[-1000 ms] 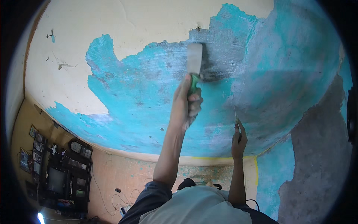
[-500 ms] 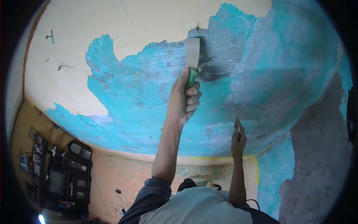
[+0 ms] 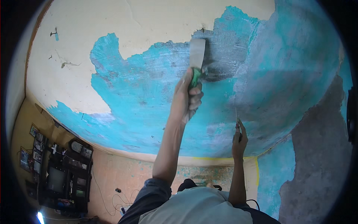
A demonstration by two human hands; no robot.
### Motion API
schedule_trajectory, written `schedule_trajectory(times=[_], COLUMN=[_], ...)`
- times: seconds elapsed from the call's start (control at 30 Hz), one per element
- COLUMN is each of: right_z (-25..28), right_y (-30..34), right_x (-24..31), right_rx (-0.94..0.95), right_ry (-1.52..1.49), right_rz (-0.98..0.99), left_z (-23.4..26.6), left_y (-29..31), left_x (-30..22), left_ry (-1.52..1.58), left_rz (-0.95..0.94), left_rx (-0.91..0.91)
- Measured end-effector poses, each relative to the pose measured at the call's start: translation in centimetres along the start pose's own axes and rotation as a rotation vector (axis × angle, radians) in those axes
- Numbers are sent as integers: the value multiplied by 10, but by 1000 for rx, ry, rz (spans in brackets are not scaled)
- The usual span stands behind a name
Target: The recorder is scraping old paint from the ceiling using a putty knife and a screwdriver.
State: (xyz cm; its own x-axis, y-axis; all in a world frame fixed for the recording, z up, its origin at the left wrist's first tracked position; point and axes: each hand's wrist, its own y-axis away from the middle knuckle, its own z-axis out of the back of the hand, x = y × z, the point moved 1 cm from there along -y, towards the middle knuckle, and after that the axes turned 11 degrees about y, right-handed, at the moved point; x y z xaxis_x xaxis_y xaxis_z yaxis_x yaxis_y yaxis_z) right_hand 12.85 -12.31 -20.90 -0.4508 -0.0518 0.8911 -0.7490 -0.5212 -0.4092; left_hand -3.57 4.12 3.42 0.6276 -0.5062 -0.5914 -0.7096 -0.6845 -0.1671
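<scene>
My left hand [image 3: 187,98] is closed round the green handle of a putty knife [image 3: 197,52]. Its wide metal blade points up at the wall, near the torn edge between cream paint [image 3: 156,22] and the scraped turquoise and grey area [image 3: 164,86]. Whether the blade touches the wall cannot be told. Lower and to the right, my right hand [image 3: 239,140] grips a thin tool [image 3: 236,115], seen edge-on and pointing up. Its kind is not clear, and the fingers hide its handle.
A dark cabinet [image 3: 71,164] with a screen stands at lower left, with pictures [image 3: 26,160] beside it. Cables [image 3: 115,203] and turquoise flakes lie on the floor [image 3: 108,171]. Hooks [image 3: 54,33] stick out of the cream wall. Bare grey plaster [image 3: 317,149] shows at right.
The whole view has shifted slightly, so the wall appears farther right. My left hand and the putty knife have tilted a little to the right. My right hand has barely moved.
</scene>
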Motion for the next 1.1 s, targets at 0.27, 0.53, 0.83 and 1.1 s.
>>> schedule_trajectory(times=[0.27,0.53,0.83,1.1], right_z=[0,1,0,1], right_y=[-2,-4,-6,-5], right_x=[-2,5,-8,3], right_rx=[21,-21,-42,-32], right_ry=[13,62,-5,-10], right_rz=[-2,56,40,25], left_z=[-20,4,-8,-15], left_y=[-13,8,7,5], left_x=[-26,8,3,-3], left_ry=[-14,14,-25,-80], left_rz=[-27,21,4,-26], left_rx=[153,44,57,39])
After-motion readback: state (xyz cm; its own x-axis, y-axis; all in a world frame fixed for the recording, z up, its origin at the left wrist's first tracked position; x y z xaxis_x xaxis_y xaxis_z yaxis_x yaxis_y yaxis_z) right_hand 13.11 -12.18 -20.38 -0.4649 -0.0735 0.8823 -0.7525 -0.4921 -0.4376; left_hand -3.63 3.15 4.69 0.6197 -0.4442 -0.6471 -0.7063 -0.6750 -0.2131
